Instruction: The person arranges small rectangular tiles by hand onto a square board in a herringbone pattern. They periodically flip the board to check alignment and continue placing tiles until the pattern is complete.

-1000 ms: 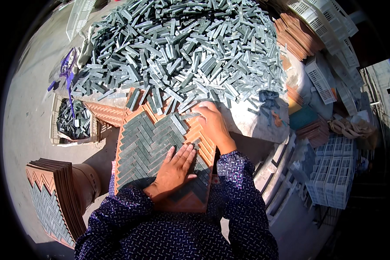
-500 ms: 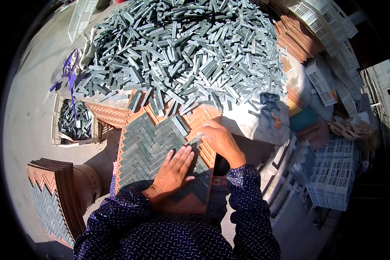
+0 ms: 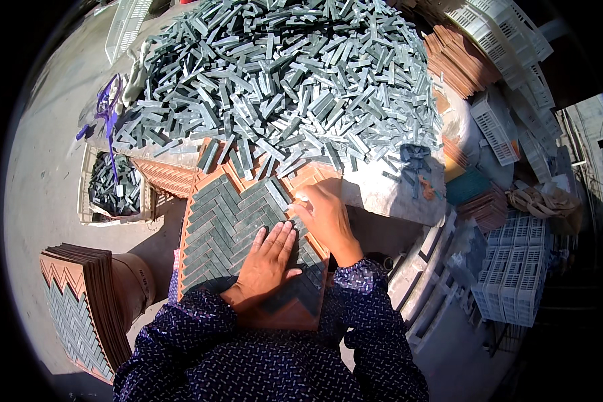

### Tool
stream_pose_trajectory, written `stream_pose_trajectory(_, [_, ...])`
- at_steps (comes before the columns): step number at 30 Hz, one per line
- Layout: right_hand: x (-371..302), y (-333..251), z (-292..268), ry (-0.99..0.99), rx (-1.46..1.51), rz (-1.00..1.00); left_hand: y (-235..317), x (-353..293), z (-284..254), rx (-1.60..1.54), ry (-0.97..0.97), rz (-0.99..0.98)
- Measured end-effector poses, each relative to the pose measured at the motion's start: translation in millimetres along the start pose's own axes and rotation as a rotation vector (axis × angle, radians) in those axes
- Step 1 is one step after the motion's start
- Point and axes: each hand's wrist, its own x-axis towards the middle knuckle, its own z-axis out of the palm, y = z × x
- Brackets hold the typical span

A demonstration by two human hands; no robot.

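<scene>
An orange-brown tray (image 3: 301, 317) with zigzag ridges leans across my lap, mostly filled with dark green stone strips in a herringbone pattern (image 3: 211, 224). My left hand (image 3: 264, 264) lies flat on the strips, fingers stretched out. Toward the tray's right edge, my right hand (image 3: 327, 222) is closed, thumb and fingers bent together over the unfilled ridges. What sits in its fingertips, if anything, is hidden. One lighter strip (image 3: 278, 194) lies just left of that hand. Beyond the tray's far end rises a large heap of loose grey-green stone strips (image 3: 281, 87).
A crate (image 3: 87, 201) of stone pieces stands at left, with purple straps (image 3: 108, 110) above it. Stacked filled trays (image 3: 80, 321) stand at lower left. On the right are white plastic crates (image 3: 509, 275) and a stack of brown trays (image 3: 459, 60).
My right hand has shifted left and its fingers have curled in closer to the lighter strip. My left hand stays in nearly the same place on the strips.
</scene>
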Motion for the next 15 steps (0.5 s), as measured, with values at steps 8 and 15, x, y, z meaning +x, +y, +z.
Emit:
stream_pose_trajectory(8, [-1, -11, 16, -0.118, 0.052, 0.181, -1, -9, -6, -0.032, -0.022, 0.029])
stream_pose_trajectory(15, [-12, 21, -13, 0.014, 0.221, 0.174, -6, -16, -4, -0.015, -0.026, 0.007])
